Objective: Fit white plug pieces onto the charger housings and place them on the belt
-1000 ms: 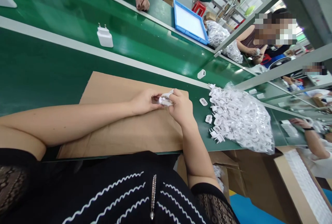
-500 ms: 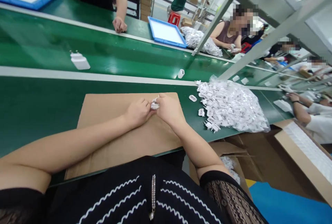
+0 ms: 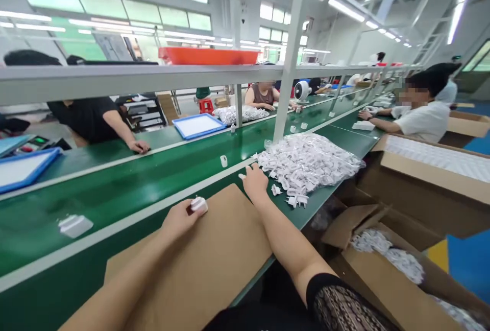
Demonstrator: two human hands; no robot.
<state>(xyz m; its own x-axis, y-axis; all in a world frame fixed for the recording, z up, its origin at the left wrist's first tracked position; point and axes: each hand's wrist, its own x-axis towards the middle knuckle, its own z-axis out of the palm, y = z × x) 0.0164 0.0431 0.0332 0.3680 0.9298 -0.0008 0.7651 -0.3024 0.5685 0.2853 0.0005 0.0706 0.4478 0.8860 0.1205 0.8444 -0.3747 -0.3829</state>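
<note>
1. Your hands have moved apart since the earlier frame: back then they met over the cardboard (image 3: 214, 259), now your right hand (image 3: 256, 183) is out by the bagged pile of plug pieces (image 3: 306, 160). Your view has tipped up too.
2. Left hand (image 3: 178, 220): you've got the white charger (image 3: 199, 204) pinched between your fingers, just above the cardboard's far left side, with what look like short prongs pointing up.
3. Right hand: fingers partly bent, right by a small white piece (image 3: 242, 175). Can't tell if you're actually pinching it or just next to it.
4. Couple of loose plug pieces (image 3: 275, 189) sit beside the pile on the green tabletop (image 3: 287, 216), and a white block (image 3: 224, 161) stands past the pale rail.
5. Handling-wise, I'd guess the charger is light, stiff plastic, no squish, and a bit slick on those smooth sides. Grab it by the broad side walls and keep your fingers off the prongs. Pretty tough overall, but those prongs could bend if you lean on them.
</note>
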